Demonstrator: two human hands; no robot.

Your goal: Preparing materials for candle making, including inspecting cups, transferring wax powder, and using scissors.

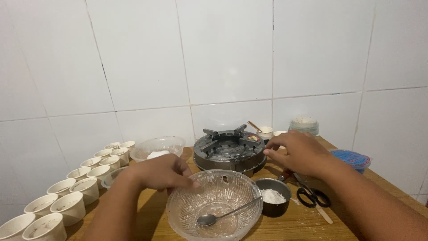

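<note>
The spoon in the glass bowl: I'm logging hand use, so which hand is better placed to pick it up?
Probably the left hand. It rests on the rim of the glass bowl holding the spoon, whereas the right hand is beside the stove burner, farther off.

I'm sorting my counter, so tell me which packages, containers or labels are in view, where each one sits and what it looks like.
Blue-lidded tub: table's right edge, beyond the right hand; round, clear, printed blue lid.
Stacked lidded tubs: back right by the tiled wall; round, pale.
Paper cups: two rows along the left side; small, white, with faint markings inside.
No signs or screens.
</note>
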